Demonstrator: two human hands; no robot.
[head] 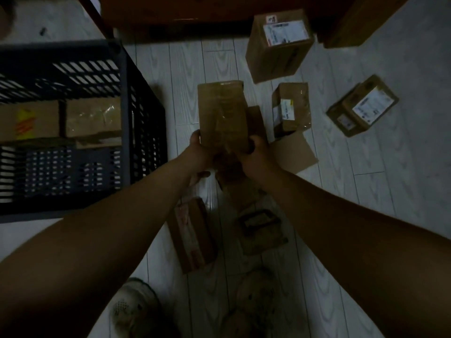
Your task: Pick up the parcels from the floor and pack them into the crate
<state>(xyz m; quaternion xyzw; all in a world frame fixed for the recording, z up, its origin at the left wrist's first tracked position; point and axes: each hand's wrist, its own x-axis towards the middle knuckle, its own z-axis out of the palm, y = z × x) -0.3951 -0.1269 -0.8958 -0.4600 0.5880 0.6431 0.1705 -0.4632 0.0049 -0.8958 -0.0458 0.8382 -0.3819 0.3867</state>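
Left grip (200, 152) and right grip (256, 152) tight around taped parcel (222, 113), beside crate (125, 106) (parcels (94, 117) inside)

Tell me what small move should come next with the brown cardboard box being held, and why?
Probably swing the tall brown cardboard parcel leftward over the dark slatted plastic crate. Both the left hand and right hand grip its lower end, and the crate's near half shows bare bottom.

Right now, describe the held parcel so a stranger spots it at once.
Find the dark slatted crate on the left. Just right of it, left hand and right hand grip a tall brown parcel. Its taped face shows no label, unlike the white-labelled boxes beyond.
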